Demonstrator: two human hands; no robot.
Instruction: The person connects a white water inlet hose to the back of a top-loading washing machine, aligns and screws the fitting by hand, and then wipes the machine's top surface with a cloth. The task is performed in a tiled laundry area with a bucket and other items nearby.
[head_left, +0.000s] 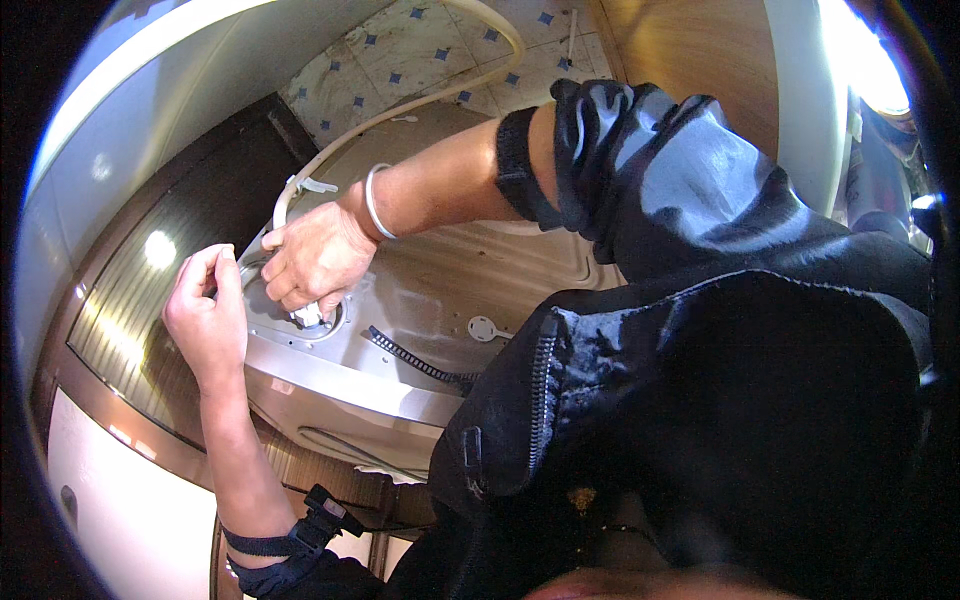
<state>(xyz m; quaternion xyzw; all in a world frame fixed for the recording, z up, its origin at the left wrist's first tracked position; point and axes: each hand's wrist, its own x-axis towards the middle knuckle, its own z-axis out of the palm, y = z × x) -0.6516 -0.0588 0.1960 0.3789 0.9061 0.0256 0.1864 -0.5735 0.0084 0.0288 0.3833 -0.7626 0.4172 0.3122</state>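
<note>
White fitting [310,316] in round recess near appliance panel [450,270] left edge; right hand [315,255] fingers clamped on it; left hand [205,310] fingertips pinched together just beside

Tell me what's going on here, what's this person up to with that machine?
A person in a dark jacket leans over the grey metal panel of an appliance. The right hand, a silver bangle on its wrist, presses its fingers on a small white part in a round fitting. The left hand rests beside that fitting, pinching something too small to make out. A pale hose curves away towards the tiled floor.
</note>
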